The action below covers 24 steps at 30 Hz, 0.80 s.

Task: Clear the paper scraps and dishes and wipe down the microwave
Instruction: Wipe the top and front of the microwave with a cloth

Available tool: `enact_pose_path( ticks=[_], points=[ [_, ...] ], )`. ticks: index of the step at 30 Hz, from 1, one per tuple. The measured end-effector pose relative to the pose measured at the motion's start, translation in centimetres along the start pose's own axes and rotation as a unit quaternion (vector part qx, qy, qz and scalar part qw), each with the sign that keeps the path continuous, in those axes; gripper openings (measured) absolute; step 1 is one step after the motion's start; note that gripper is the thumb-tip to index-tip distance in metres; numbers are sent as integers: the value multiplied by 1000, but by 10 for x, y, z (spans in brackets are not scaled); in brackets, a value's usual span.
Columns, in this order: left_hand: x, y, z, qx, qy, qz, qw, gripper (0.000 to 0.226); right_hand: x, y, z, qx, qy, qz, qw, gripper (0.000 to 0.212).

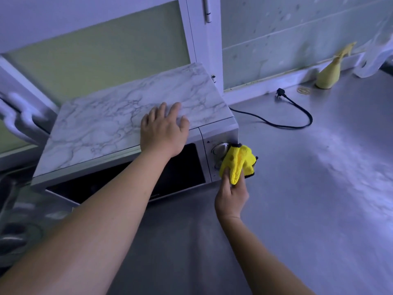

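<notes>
The left hand (163, 129) lies flat and open on the marbled top of the microwave (127, 124), at the desk's (319, 188) far left. The right hand (231, 195) grips a bunched yellow cloth (237, 161) against the control panel, hiding the lower dial; blurred dishes sit cut off at near left.

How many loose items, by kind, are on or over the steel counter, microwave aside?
Yellow cloth, held in the right hand: 1
Power plug and cord: 1
Pale yellow bundle by the wall: 1
Rubber bands, small and blurred: apparently 1 cluster
Total: 4
</notes>
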State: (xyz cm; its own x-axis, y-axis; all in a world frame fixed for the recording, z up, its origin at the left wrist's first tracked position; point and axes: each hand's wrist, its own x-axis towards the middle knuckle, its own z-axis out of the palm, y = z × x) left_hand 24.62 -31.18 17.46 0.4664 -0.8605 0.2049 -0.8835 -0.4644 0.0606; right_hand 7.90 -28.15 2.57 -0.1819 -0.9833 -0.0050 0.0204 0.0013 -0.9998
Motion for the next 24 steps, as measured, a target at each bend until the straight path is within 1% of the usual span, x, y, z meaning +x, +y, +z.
enact_pose_path(
  ticks=[4,7,10,11,13,15,17,19,21,24],
  points=[
    [-1,0,2,2,16,7,1000,53,-6,29,1,-20,2,78,997,29],
    [1,-1,2,-2,12,7,1000,54,-5,36,-4,-50,-23,130,990,30],
    [1,0,1,-3,15,6,1000,54,0,32,-18,-39,-44,145,988,23],
    [1,0,2,-6,15,6,1000,54,2,26,-24,-27,-39,138,989,19],
    [1,-1,3,-9,12,5,1000,55,3,12,-38,-25,-15,79,996,23],
    [1,-1,2,-10,13,5,1000,55,-1,-5,-50,-30,2,10,1000,15],
    [1,0,1,-11,12,5,1000,55,-7,-22,-56,-22,1,-27,999,11],
    [1,0,1,-13,10,4,1000,54,-11,-41,-56,0,14,-38,999,15],
    [0,0,0,-12,8,3,1000,54,-13,-60,-50,19,23,-70,997,17],
    [0,0,-1,-9,4,7,1000,54,-13,-86,-34,-5,40,-105,994,26]
  ],
)
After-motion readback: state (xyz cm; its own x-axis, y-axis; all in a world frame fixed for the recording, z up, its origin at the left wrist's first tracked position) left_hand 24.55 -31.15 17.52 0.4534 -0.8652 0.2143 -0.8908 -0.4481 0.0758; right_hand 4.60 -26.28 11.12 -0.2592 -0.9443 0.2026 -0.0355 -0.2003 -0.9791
